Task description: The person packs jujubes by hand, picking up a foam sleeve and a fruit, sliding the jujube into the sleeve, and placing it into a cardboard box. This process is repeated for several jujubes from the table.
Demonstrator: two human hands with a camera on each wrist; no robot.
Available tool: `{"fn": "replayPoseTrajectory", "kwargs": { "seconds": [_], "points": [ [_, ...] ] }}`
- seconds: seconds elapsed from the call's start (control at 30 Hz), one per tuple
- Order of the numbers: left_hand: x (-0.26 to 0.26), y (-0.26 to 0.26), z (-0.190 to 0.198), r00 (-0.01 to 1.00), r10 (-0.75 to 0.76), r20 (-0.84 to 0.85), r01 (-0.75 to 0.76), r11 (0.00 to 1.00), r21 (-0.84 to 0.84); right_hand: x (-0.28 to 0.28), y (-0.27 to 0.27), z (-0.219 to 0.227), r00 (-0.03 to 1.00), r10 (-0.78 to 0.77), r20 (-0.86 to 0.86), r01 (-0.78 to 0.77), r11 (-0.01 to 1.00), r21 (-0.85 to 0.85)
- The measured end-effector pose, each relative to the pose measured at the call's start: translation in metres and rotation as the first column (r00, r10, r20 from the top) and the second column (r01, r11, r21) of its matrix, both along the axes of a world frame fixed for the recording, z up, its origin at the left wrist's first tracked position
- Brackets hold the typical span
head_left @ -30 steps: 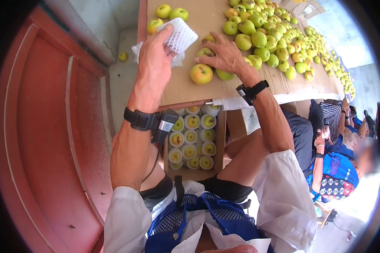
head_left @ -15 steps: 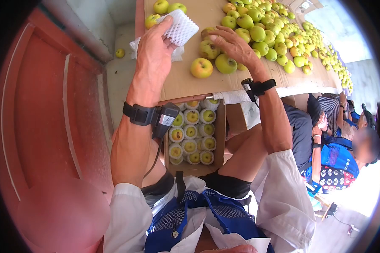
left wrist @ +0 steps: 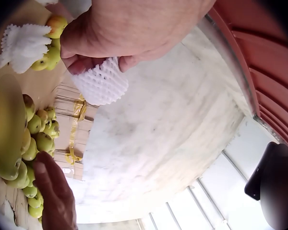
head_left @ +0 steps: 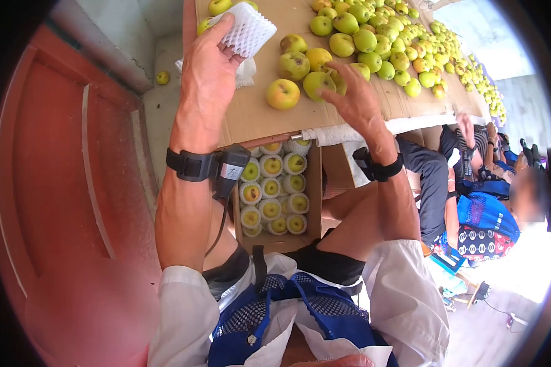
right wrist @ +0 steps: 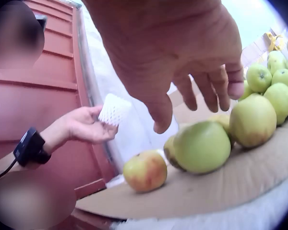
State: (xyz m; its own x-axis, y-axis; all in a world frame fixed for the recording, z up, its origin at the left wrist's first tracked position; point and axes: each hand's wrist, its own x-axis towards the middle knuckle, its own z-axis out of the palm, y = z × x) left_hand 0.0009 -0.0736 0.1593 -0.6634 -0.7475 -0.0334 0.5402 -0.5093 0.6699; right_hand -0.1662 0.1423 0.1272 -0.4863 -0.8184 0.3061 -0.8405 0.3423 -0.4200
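In the head view my left hand pinches a white foam net sleeve between thumb and fingers, up at the left end of the cardboard-covered table. The left wrist view shows the foam sleeve hanging below the curled fingers. My right hand reaches over the loose apples, thumb and fingers spread and grasping nothing. Its fingertips are right at a green apple. Seen from the right wrist, the green apple sits just under the fingers. A red-blushed yellow apple lies to its left.
A large heap of green apples covers the table's right side. More foam sleeves lie by a few apples at the left end. Below the table edge stands a carton of sleeved apples. Other people sit at the right.
My right hand has drawn back from the apples farther in, then come down toward the nearer green apple. The left hand still holds the foam sleeve. The head view has shifted slightly.
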Motion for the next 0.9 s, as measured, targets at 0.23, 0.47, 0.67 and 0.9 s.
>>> {"fn": "replayPoseTrajectory", "kwargs": {
  "seconds": [0.23,0.47,0.67,0.9],
  "points": [
    [-0.004,-0.001,-0.003,0.998,-0.057,-0.028,0.057,0.998,-0.013,0.014,-0.012,-0.012,0.988,0.014,-0.152,0.004,0.993,0.116],
    [-0.004,-0.003,0.001,0.993,-0.068,-0.093,0.071,0.997,0.035,-0.002,0.006,0.018,0.482,0.226,0.847,0.007,0.965,-0.261],
    [-0.006,0.001,0.004,0.998,-0.012,-0.054,0.014,0.999,0.041,0.0,0.006,0.02,0.073,0.492,0.868,0.059,0.866,-0.496],
    [-0.006,0.004,0.003,0.998,-0.004,-0.055,0.005,1.0,0.023,0.004,0.009,0.019,-0.019,0.538,0.843,0.052,0.842,-0.536]
  ]
}}
